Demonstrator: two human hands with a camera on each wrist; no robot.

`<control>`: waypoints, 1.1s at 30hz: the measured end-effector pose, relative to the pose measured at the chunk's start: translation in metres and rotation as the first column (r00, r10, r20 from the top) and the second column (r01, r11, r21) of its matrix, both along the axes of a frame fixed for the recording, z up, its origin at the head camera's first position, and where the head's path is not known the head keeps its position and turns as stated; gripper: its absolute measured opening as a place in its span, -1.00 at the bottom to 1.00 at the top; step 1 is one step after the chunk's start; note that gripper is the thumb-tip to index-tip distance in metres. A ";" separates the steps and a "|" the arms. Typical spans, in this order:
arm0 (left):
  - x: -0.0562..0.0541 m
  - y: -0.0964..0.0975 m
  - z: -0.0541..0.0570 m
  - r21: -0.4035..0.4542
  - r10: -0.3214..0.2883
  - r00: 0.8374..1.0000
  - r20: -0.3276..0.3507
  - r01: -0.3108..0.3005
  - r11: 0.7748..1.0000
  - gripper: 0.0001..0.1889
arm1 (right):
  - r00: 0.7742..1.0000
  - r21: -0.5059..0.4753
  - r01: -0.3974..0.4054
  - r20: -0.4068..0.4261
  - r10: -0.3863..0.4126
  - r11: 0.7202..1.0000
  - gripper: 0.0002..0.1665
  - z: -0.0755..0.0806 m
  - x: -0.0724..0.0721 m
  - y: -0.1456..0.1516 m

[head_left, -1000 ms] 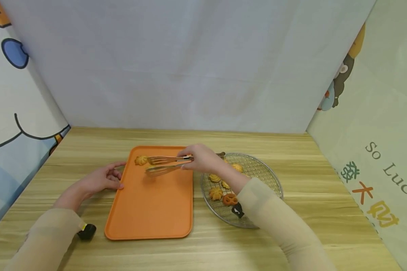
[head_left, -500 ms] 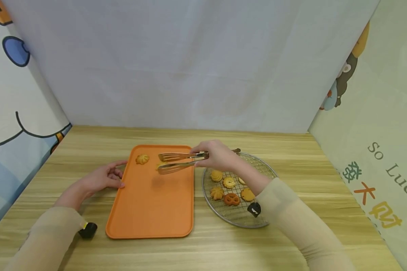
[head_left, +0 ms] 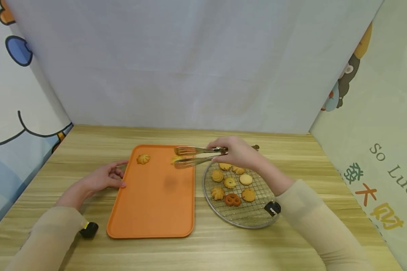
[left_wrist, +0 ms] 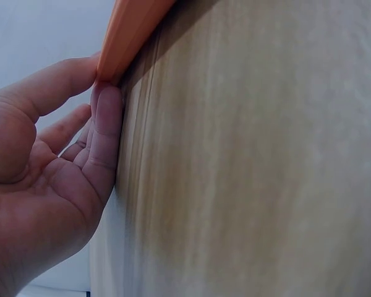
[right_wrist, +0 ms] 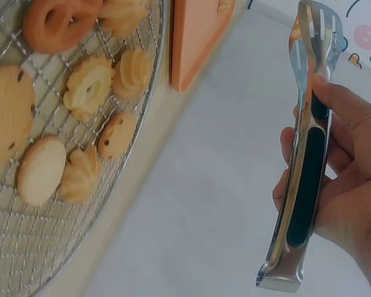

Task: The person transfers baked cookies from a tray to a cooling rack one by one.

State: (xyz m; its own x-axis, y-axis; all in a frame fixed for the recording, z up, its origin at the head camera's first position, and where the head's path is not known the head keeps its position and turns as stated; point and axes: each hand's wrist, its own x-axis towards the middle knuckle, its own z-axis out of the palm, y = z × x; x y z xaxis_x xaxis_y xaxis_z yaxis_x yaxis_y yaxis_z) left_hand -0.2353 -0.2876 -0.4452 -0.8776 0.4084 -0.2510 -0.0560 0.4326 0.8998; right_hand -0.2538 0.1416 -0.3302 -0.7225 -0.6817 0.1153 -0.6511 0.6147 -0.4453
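Note:
My left hand [head_left: 105,177] pinches the left rim of an orange tray [head_left: 152,210]. In the left wrist view its thumb lies against the rim, a finger under it. My right hand [head_left: 235,152] grips metal tongs [right_wrist: 306,185] with dark handle pads; their heads stand apart above the tray's upper right corner. A yellowish patch [head_left: 175,160] shows by the heads in the head view, while the right wrist view shows no cookie between them. One fluted cookie [head_left: 143,159] lies at the tray's upper left. Right of the tray, a round wire rack [head_left: 257,218] bears several cookies.
The rack's cookies include a pretzel-shaped one [head_left: 232,200] and a pale round one [head_left: 245,179]. Wood-look table [head_left: 176,254] surrounds tray and rack. A pale backdrop [head_left: 196,75] rises behind, with printed cloth [head_left: 386,131] at the right.
My right hand has moved rightward with the tongs, from beside the fluted cookie to the tray's right edge, uncovering more of the rack. My left hand has stayed on the rim.

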 end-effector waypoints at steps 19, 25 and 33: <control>-0.002 -0.001 -0.003 -0.015 0.010 1.000 -0.002 -0.010 1.000 -0.06 | 0.997 -0.052 0.049 -0.054 -0.052 0.997 -0.55 0.023 0.007 0.047; -0.002 0.000 -0.002 -0.015 0.020 1.000 0.007 -0.020 1.000 -0.06 | 0.993 -0.063 0.056 -0.100 -0.062 0.996 -0.56 0.024 0.010 0.063; -0.003 -0.001 -0.003 -0.008 0.018 1.000 0.009 -0.018 1.000 -0.05 | 0.986 -0.071 0.077 -0.144 -0.086 0.995 -0.59 0.019 0.015 0.087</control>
State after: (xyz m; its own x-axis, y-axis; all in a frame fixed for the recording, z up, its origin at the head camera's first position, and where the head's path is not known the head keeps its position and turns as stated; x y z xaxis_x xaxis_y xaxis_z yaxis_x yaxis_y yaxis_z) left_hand -0.2380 -0.2888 -0.4483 -0.8825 0.3906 -0.2620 -0.0720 0.4382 0.8960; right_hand -0.2389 0.2286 -0.3109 -0.7471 -0.6089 0.2666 -0.6614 0.6410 -0.3895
